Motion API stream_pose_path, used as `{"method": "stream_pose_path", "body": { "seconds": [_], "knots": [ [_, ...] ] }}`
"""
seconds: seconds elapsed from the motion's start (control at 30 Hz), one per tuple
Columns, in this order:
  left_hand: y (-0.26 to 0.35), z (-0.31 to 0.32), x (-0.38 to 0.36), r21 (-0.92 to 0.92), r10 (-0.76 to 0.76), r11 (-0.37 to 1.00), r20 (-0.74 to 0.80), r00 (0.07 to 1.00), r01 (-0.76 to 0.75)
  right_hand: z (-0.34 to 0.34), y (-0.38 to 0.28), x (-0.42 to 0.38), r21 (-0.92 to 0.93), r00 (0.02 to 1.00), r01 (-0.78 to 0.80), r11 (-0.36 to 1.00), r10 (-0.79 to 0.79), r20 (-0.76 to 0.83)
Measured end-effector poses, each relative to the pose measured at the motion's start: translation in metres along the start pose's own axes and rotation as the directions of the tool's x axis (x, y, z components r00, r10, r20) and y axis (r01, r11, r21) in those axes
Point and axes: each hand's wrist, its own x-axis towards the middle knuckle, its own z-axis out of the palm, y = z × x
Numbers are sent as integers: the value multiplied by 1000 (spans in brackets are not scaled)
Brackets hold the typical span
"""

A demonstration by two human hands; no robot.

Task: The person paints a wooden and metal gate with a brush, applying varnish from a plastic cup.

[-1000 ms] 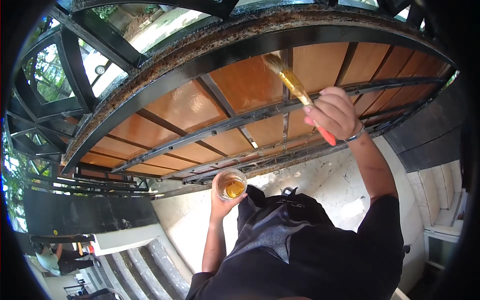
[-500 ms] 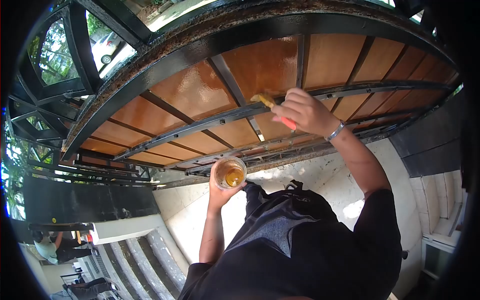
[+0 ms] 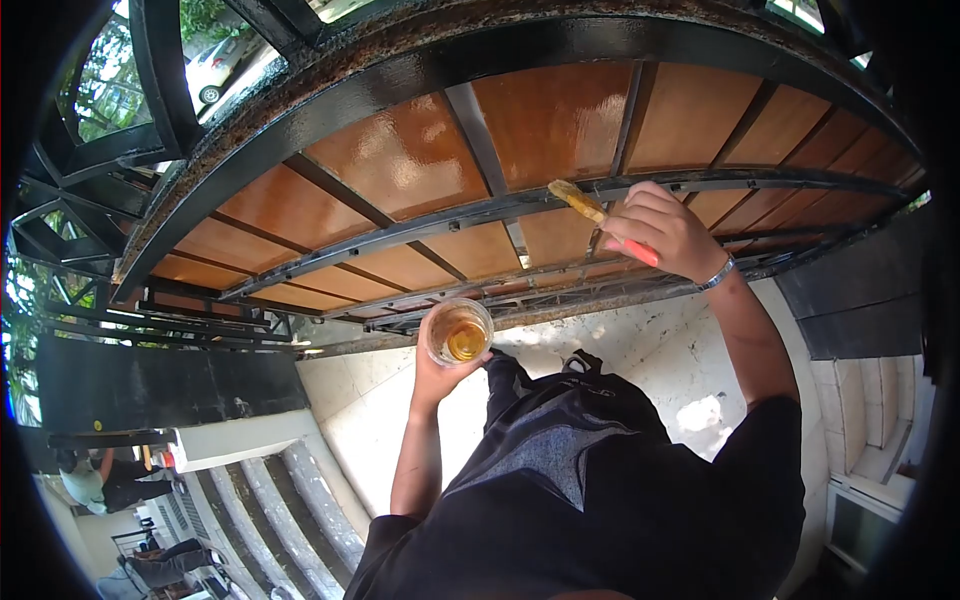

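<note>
My left hand (image 3: pixel 437 375) is wrapped round a clear plastic cup (image 3: pixel 459 333) with some amber liquid (image 3: pixel 466 341) at its bottom. In my right hand (image 3: pixel 665 232) is a paintbrush (image 3: pixel 585 204) with a red-orange handle end, its stained bristles pointing up and left. The bristles overlap the lower edge of a glossy brown wooden panel (image 3: pixel 550 120), beside the black metal rail (image 3: pixel 480 212). Wood panels to the left, such as this shiny one (image 3: pixel 395 165), reflect light; those on the right (image 3: pixel 690 120) look paler and duller.
The curved black metal gate frame (image 3: pixel 400 82) has rust along its top edge. Pale floor tiles (image 3: pixel 650 345) lie below. Steps (image 3: pixel 270 510) are at lower left, near another person (image 3: pixel 95 480). A white car (image 3: pixel 212 70) stands beyond the frame.
My right hand has moved right and slightly down with the paintbrush. The view has shifted a little; my left hand still holds the cup.
</note>
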Motion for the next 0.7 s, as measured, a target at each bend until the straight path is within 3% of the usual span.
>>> {"method": "stream_pose_path", "body": {
  "seconds": [0.07, 0.13, 0.27, 0.33, 0.4, 0.57, 0.7],
  "knots": [
    [3, 2, 1, -1, -5, 1000, 1, 1000, 5, -9, 5, 4, 20, 999, -30, 999, 30, -28],
    [7, 4, 3, -5, -3, 1000, 45, 999, 3, -18, 16, 5, -8, 987, -158, 987, 158, 17],
    [3, 3, -1, -22, 14, 1000, 32, 999, -13, -43, 2, 4, -167, 977, -173, 971, 146, -158],
    [2, 4, -3, 5, 1, 1000, 24, 1000, -1, -41, -8, 9, -137, 967, -158, 978, 125, -222],
    [0, 9, -5, -1, -5, 1000, 20, 1000, 5, -21, -15, 14, -70, 949, -8, 998, -15, -314],
    [2, 12, -7, 32, 10, 999, 32, 999, -11, 51, -17, 11, 36, 967, -23, 999, 32, -253],
    [3, 13, -8, 28, -3, 1000, 33, 999, 2, 54, -17, 16, 102, 961, -48, 994, 74, -267]
  ]
}}
